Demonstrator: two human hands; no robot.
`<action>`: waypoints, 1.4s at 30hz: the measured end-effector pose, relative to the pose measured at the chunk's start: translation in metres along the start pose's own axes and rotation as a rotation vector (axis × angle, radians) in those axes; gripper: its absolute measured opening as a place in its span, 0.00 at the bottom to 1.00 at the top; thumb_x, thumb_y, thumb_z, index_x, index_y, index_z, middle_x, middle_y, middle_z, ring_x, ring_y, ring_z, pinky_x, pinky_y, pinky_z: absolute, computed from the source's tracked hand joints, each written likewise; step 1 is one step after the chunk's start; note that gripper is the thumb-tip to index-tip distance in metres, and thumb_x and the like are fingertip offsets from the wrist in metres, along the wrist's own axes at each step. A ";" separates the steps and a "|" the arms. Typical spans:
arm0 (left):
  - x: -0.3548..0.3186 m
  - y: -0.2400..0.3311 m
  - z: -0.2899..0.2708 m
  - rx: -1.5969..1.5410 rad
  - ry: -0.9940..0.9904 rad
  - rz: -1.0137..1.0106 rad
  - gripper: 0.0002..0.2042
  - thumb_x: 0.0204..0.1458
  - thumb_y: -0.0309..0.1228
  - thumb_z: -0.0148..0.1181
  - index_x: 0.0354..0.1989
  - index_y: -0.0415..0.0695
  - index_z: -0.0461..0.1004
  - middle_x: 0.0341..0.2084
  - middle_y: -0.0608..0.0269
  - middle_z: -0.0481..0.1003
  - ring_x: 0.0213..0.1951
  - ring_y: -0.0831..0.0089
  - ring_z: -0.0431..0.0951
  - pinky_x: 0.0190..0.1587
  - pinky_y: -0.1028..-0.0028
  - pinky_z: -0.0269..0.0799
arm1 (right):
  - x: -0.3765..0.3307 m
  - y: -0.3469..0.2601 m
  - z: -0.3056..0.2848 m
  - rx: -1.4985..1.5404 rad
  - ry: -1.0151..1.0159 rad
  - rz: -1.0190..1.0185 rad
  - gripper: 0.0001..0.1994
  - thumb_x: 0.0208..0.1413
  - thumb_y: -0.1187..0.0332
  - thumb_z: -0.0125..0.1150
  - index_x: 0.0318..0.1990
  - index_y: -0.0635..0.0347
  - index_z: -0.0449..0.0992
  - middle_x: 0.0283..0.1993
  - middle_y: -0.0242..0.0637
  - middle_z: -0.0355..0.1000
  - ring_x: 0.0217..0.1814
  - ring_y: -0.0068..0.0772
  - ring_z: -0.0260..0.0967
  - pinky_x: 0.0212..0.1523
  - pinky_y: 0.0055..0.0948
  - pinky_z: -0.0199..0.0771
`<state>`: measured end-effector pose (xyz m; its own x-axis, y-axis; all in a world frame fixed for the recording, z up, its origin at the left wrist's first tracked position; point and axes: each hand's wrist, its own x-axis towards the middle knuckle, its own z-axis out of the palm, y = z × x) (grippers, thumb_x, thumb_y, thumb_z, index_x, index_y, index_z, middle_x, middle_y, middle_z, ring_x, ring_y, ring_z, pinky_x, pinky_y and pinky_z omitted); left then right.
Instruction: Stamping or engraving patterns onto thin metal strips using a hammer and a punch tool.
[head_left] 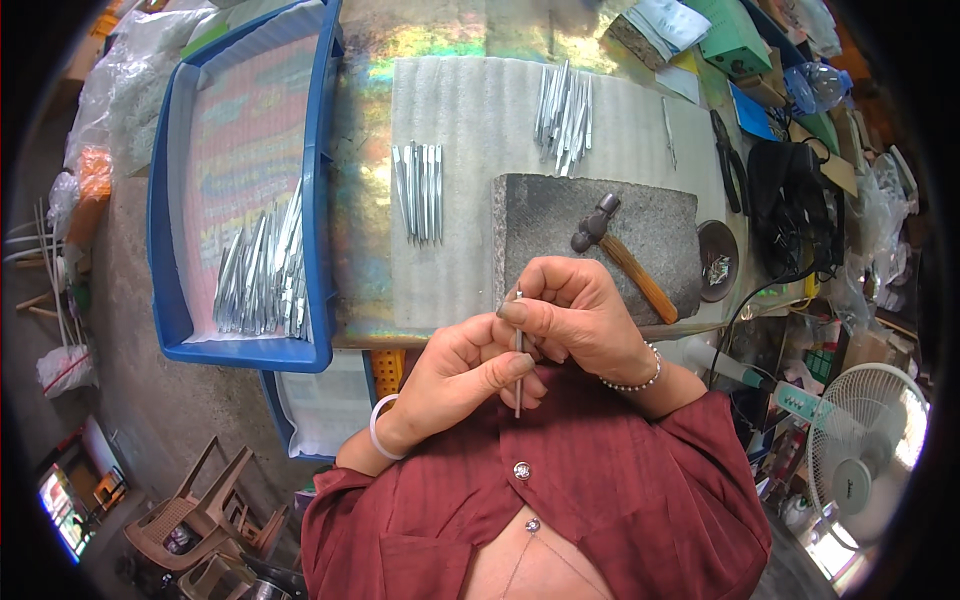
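One left hand [465, 368], one right hand [590, 312], one hand-held rod [518, 400], three bunches of metal rods [262, 275] (single pieces too close to count surely), two blue trays [240, 352], one hammer [625, 264], one stone slab [545, 225], one round dish [720, 237], two bracelets [375, 425], one bottle [815, 88], one fan [853, 485]

Head fisheye faces steeply down: left hand [468, 368], right hand [590, 312] near, worktable [362, 265] beyond.

Thin grey metal rod [519, 341], straight, pinched by left hand [462, 366] and right hand [583, 312]
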<state>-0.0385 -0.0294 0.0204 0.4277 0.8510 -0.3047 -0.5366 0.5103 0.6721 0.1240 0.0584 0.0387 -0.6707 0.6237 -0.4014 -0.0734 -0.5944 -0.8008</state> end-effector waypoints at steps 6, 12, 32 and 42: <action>-0.004 0.005 -0.008 -0.345 0.217 0.183 0.11 0.58 0.25 0.50 0.47 0.36 0.66 0.31 0.54 0.76 0.29 0.70 0.79 0.33 0.76 0.76 | 0.000 0.001 0.000 0.046 0.091 -0.166 0.03 0.57 0.75 0.56 0.35 0.64 0.71 0.22 0.33 0.71 0.15 0.13 0.61 0.15 0.12 0.58; -0.001 0.017 -0.012 -0.325 0.437 0.510 0.10 0.57 0.28 0.53 0.43 0.35 0.70 0.33 0.58 0.71 0.33 0.73 0.74 0.34 0.77 0.75 | 0.000 0.002 -0.002 0.019 -0.204 -0.021 0.11 0.56 0.80 0.54 0.47 0.67 0.65 0.36 0.39 0.72 0.30 0.20 0.71 0.30 0.18 0.74; 0.101 0.046 -0.067 1.705 0.912 0.404 0.11 0.48 0.29 0.61 0.37 0.37 0.74 0.26 0.52 0.74 0.29 0.57 0.76 0.32 0.64 0.70 | -0.051 -0.016 -0.070 -1.311 0.504 -0.575 0.17 0.46 0.73 0.62 0.45 0.66 0.69 0.42 0.43 0.68 0.43 0.41 0.69 0.43 0.34 0.70; 0.204 0.075 -0.045 1.652 0.595 0.508 0.09 0.47 0.30 0.55 0.32 0.37 0.75 0.30 0.47 0.76 0.35 0.52 0.77 0.41 0.62 0.71 | -0.045 0.005 -0.070 -1.638 0.554 -0.494 0.21 0.41 0.76 0.57 0.47 0.68 0.66 0.41 0.43 0.63 0.41 0.40 0.65 0.39 0.34 0.71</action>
<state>-0.0237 0.1883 -0.0216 -0.0129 0.9809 0.1943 0.8263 -0.0990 0.5545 0.2058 0.0626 0.0217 -0.4907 0.8536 0.1748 0.7908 0.5205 -0.3219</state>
